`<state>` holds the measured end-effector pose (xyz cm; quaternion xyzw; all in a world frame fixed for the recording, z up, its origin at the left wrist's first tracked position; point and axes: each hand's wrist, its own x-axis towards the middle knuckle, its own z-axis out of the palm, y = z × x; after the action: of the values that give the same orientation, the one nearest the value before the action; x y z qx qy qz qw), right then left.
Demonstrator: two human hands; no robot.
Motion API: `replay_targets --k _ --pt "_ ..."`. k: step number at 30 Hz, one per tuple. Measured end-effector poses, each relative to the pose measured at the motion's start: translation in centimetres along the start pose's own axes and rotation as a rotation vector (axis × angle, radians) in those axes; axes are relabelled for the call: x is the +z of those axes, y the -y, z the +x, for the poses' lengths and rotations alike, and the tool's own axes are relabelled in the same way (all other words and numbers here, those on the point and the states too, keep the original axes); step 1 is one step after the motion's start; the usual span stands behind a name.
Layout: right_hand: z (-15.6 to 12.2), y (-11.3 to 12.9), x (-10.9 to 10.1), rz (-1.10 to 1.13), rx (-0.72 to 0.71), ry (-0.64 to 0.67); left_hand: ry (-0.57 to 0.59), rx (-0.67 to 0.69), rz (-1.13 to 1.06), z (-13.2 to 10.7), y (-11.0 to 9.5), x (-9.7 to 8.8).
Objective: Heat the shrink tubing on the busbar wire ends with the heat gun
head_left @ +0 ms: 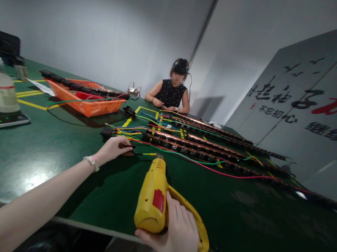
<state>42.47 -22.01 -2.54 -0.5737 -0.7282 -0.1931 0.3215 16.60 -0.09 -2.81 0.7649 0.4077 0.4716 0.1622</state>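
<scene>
- The right hand (177, 234) is wrapped around the grip of a yellow power screwdriver (152, 197), whose nose points away towards the left hand.
- The left hand (115, 147) presses its fingers down on a small dark part (127, 152), pinning it to the tabletop (52, 157) just beside the tool's tip.
- To do this well, I judge: line the tip up squarely, hold the part flat, and tuck the fingertips clear.
- Beyond both hands lie long power strips (203, 151) with coloured wires.
- Far to the left stands an orange basket (90, 105).
</scene>
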Motion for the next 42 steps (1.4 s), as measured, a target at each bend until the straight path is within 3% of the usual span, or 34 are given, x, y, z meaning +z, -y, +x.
replay_targets --k 10,15,26,42 --pt "-0.1 0.8 -0.6 -0.072 -0.004 -0.012 -0.027 -0.126 -0.03 0.1 -0.1 0.1" --pt "-0.5 2.7 0.1 -0.064 0.046 -0.056 -0.004 -0.143 -0.075 0.0 -0.4 -0.2" --pt "0.0 7.6 0.5 0.113 -0.033 -0.136 0.036 -0.057 0.012 0.2 -0.3 -0.6" --pt "0.1 7.0 0.2 0.193 -0.055 -0.102 0.151 0.066 0.069 0.0 -0.2 -0.3"
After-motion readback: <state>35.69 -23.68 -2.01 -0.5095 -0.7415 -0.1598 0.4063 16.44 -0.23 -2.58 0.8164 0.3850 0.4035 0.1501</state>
